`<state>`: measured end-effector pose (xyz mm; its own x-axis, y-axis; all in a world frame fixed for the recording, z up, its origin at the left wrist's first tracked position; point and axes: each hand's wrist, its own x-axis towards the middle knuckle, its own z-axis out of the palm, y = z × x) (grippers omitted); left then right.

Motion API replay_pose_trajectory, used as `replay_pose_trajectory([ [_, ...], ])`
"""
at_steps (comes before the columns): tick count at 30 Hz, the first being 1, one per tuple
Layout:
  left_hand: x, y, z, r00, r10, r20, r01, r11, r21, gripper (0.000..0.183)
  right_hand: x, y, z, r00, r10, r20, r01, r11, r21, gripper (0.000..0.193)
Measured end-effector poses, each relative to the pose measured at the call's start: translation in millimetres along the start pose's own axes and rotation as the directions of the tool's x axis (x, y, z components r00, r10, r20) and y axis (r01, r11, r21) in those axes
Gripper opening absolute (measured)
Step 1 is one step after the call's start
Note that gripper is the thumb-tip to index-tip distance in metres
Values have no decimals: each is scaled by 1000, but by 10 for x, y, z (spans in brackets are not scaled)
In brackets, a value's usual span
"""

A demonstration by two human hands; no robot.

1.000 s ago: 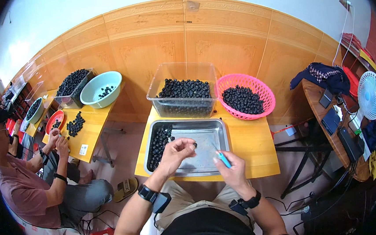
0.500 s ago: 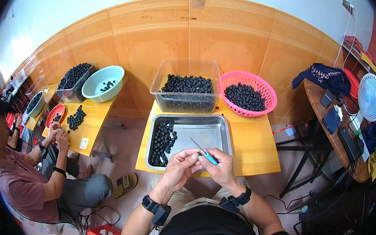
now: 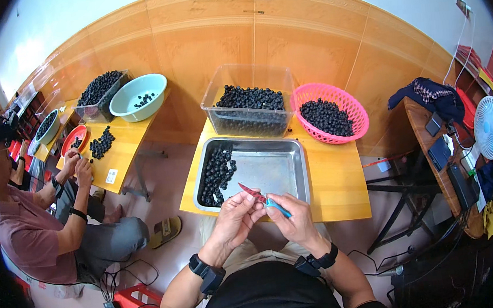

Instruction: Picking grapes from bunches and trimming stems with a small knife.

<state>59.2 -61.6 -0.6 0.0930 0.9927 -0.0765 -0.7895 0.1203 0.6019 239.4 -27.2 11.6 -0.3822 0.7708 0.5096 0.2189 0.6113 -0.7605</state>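
A small knife (image 3: 280,208) with a light-blue handle is in my right hand (image 3: 298,219), its blade pointing up and to the left. The blade looks reddish from this angle. Beside the blade, my left hand (image 3: 235,218) is closed in a pinch; what lies between its fingertips is hidden. Both hands are close together over the near edge of a shallow metal tray (image 3: 303,167). Along the tray's left side lies a heap of small dark round fruits (image 3: 216,176), and its right part shows bare metal.
Behind the tray stand a clear plastic bin (image 3: 250,131) and a pink basket (image 3: 360,109), both holding dark fruits, on the yellow table (image 3: 339,196). At left, a person (image 3: 38,228) works at another table with a green basin (image 3: 153,105). A fan (image 3: 489,127) stands at right.
The knife has turned, so its blade now looks red instead of silver. The dark piece seen between my fingers is out of sight. The whole view has shifted slightly.
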Motion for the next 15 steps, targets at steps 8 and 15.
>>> replay_pose_trajectory([
  [8,-46,-42,-70,998,56,3,-56,998,9,19,-26,-73,-16,999,-43,19,44,998,-44,38],
  [15,-74,-57,-145,993,102,60,-102,995,-12,17,-10,-133,-18,997,-59,45,61,997,-50,36],
])
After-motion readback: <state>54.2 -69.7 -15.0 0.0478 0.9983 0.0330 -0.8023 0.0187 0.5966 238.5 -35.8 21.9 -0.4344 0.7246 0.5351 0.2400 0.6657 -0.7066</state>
